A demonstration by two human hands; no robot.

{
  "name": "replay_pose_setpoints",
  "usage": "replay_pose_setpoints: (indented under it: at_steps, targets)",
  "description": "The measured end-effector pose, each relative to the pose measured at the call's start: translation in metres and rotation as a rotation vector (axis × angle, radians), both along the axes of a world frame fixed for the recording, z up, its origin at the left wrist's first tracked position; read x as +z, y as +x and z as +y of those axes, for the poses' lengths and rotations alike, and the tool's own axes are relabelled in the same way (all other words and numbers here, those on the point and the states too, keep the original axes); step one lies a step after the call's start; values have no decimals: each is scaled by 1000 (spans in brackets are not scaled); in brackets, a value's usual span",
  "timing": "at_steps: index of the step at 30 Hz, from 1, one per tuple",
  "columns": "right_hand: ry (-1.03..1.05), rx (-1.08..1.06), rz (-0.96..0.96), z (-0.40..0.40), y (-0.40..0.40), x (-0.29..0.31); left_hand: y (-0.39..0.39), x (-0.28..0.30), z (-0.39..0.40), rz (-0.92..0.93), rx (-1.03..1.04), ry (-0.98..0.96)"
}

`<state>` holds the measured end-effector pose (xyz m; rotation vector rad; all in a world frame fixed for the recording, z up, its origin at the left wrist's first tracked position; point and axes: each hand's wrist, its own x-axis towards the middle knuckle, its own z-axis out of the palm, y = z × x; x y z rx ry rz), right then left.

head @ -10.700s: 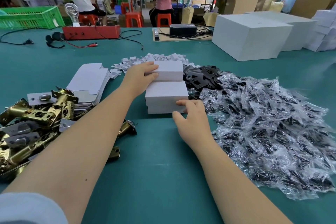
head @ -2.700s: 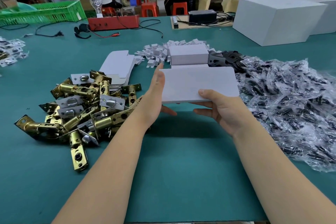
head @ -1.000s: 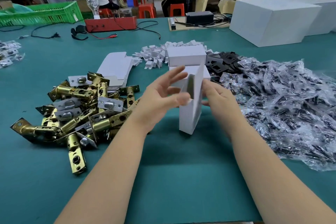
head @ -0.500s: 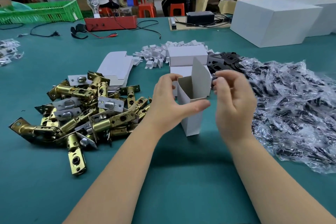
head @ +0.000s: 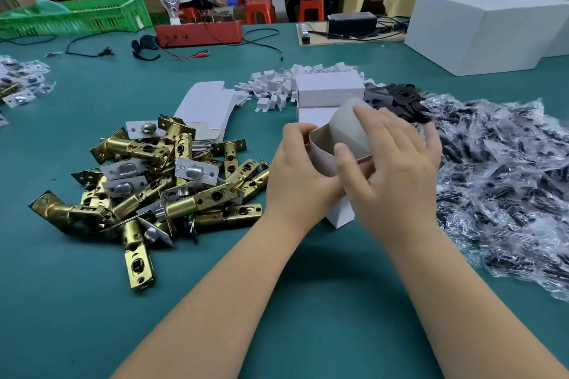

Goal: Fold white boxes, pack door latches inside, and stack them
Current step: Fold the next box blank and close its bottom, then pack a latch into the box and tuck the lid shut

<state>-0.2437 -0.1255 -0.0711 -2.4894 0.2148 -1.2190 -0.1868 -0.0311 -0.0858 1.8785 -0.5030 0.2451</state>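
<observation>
No readable text or labels, white boxes (head: 331,90) seemingly blank

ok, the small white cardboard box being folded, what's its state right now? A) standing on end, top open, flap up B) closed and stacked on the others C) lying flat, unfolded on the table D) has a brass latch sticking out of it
A: the small white cardboard box stands on end between the left hand and right hand, its top open, with nothing showing in what can be seen of the inside, and its flap raised.

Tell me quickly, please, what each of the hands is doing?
Left hand: grips the upright white box.
Right hand: fingers straight, pressing the box's flap.
</observation>
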Motion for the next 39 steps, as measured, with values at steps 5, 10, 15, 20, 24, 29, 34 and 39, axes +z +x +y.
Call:
replay_pose_setpoints:
  at_steps: [5, 10, 15, 20, 24, 29, 34, 39]
  targets:
    - [160, 94, 138, -2, 1, 4, -1, -1, -1, -51, -16, 54]
    - [487, 242, 183, -4, 2, 3, -8, 1, -2, -22, 9, 32]
    - [611, 295, 117, -3, 3, -1, -9, 0, -2, -48, 19, 35]
    - [632, 378, 49, -1, 1, -1, -13, 2, 0, -186, 28, -14]
    - [624, 398, 34, -2, 1, -3, -13, 1, -2, -161, 36, -38]
    - [749, 417, 74, -8, 10, -8, -6, -1, -2, 4, 13, 19]
    - [775, 443, 65, -11, 14, -17, -1, 12, 17, 84, -163, 310]
    - [779, 470, 78, -13, 14, -20, 6, 36, 76, -181, 202, 740]
